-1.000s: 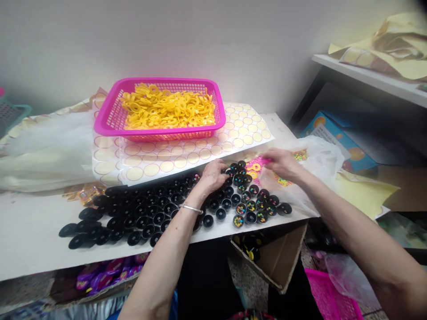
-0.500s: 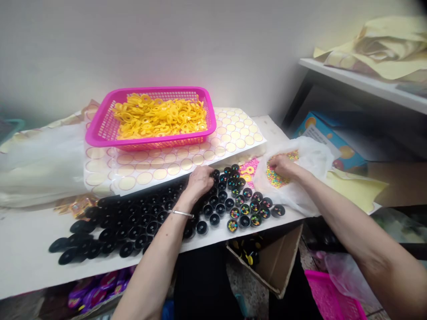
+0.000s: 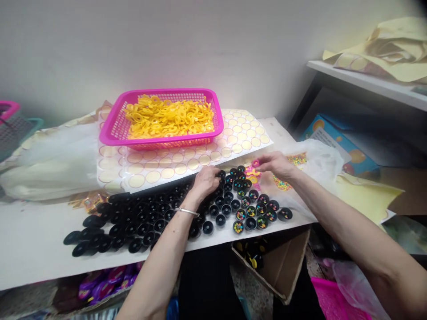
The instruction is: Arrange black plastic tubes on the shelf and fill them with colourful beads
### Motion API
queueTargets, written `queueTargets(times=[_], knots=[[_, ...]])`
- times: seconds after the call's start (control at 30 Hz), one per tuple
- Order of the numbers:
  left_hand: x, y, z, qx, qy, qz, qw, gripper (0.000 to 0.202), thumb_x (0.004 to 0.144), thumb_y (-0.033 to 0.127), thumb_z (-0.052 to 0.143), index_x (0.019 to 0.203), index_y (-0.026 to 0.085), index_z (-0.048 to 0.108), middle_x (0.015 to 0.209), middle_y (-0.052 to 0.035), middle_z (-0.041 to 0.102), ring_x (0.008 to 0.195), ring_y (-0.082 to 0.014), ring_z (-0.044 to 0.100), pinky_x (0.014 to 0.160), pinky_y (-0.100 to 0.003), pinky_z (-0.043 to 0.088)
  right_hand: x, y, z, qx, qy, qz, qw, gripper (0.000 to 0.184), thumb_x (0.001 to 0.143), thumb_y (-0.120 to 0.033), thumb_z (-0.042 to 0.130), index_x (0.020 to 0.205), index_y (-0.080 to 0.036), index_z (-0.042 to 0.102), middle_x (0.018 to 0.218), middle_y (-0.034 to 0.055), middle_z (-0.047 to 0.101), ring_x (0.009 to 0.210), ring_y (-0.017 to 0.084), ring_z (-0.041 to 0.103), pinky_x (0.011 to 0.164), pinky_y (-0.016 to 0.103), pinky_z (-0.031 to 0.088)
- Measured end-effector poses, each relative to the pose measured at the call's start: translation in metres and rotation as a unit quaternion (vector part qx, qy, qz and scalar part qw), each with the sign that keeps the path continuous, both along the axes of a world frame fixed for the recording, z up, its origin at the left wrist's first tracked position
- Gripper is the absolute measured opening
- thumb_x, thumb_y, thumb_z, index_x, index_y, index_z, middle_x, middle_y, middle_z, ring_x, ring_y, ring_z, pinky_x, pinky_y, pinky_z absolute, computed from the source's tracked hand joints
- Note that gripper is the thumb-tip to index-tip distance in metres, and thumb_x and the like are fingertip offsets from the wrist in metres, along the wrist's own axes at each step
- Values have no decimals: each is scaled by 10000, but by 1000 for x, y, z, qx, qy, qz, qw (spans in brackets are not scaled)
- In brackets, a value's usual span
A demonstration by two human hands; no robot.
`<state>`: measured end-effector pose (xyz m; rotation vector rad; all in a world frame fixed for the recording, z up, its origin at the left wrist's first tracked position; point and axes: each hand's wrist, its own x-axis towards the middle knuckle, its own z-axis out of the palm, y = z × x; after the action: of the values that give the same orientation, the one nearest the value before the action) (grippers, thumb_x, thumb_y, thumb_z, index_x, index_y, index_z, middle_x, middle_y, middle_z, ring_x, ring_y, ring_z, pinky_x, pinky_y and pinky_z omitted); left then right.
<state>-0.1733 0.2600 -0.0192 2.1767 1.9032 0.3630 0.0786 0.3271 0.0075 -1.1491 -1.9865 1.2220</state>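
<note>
Rows of small round black cups (image 3: 143, 229) stand on the table, several at the right with coloured beads (image 3: 238, 227) inside. My left hand (image 3: 207, 180) is among them at the back, its fingers closed on a black cup (image 3: 221, 174). Between the fingertips of my right hand (image 3: 276, 165) is a small pink piece (image 3: 255, 163), its exact kind unclear. Just below it lies a pink heap (image 3: 250, 170) with yellow ring pieces (image 3: 255, 179) on top. Right of that, a white plastic bag (image 3: 322, 155) lies open, showing multicoloured beads (image 3: 282, 183).
A pink basket (image 3: 110, 129) full of yellow ring pieces (image 3: 170, 118) rests on sheets of round stickers (image 3: 247, 129). An open cardboard box (image 3: 283, 266) is below the table edge. Purple packages (image 3: 110, 280) lie lower left. A shelf (image 3: 367, 82) juts out at right.
My right hand has come out of the bead bag and moved left over the pink heap, a small pink piece now at its fingertips. My left hand stays at the same cup; the view shifted slightly.
</note>
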Motion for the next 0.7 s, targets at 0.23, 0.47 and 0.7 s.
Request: queueTargets(times=[0.23, 0.47, 0.7], knots=[[1, 0, -2, 2, 5, -9, 1000, 238, 743, 192, 485, 894, 184, 668, 989, -72, 634, 965, -227, 564, 843, -321, 448, -79, 0, -5, 99, -173, 99, 975, 197, 668, -170, 545, 792, -130, 693, 690, 19, 647, 677, 139, 564, 602, 227, 402], [-4, 1, -6, -4, -1, -17, 1000, 228, 735, 185, 494, 888, 182, 664, 978, -69, 646, 969, -226, 575, 837, -311, 456, -107, -9, 6, 193, -319, 116, 920, 202, 656, -109, 531, 764, -134, 700, 817, 142, 669, 836, 250, 587, 649, 288, 377], [-3, 0, -6, 0, -7, -18, 1000, 232, 744, 193, 490, 885, 180, 674, 971, -75, 640, 972, -231, 571, 853, -320, 453, -105, -10, 4, 205, -335, 119, 912, 219, 668, -106, 515, 781, -129, 701, 880, 145, 668, 865, 242, 574, 663, 279, 381]])
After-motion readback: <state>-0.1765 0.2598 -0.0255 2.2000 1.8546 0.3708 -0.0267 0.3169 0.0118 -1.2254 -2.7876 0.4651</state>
